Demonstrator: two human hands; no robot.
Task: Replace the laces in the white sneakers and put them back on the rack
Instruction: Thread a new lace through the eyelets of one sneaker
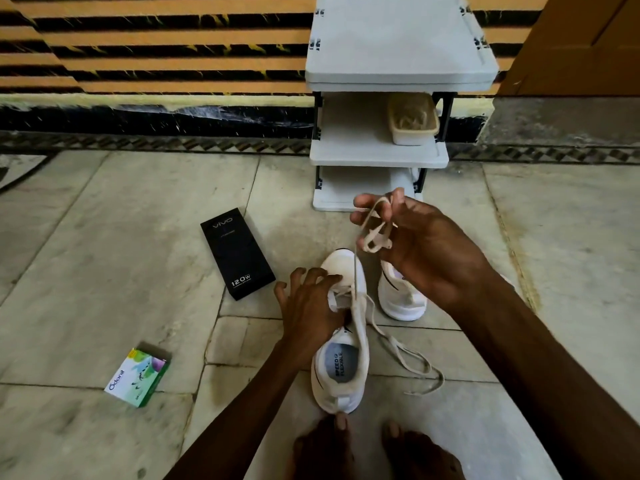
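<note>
Scan left to right.

Green carton (138, 377) at 8 o'clock of the frame, flat on the floor (104, 271). Black phone box (237, 252) at 10 o'clock of the near sneaker. Neither looks part of the job.

Left hand (311, 306): fingers (325, 277) curled down over the eyelet area of the near sneaker (341, 375), gripping it against the floor. This sneaker sits at 6 o'clock of frame centre, toe toward 12, heel just beside a bare foot (332, 445).

Lace (375, 237): flat, woven, cream. One run rises taut from the eyelets. A slack tail lies on the floor at 4 o'clock of the sneaker.

Right hand (426, 251): fingers (362, 201) closed round several gathered loops of lace, raised above the toe.

Far sneaker (401, 299) at 2 o'clock of the near one, partly under the right hand. No lace visible on it.

Rack (398, 77) at 12 o'clock, a basket (412, 121) on its middle shelf; contents unclear.

Handling judgement: the lace is limp and light and likely to drag in the eyelets, so pinch it near the tip and pull in line with the hole. The sneaker seems light, with a soft upper over a stiffer sole. Brace it at midfoot or take it by the heel collar.
</note>
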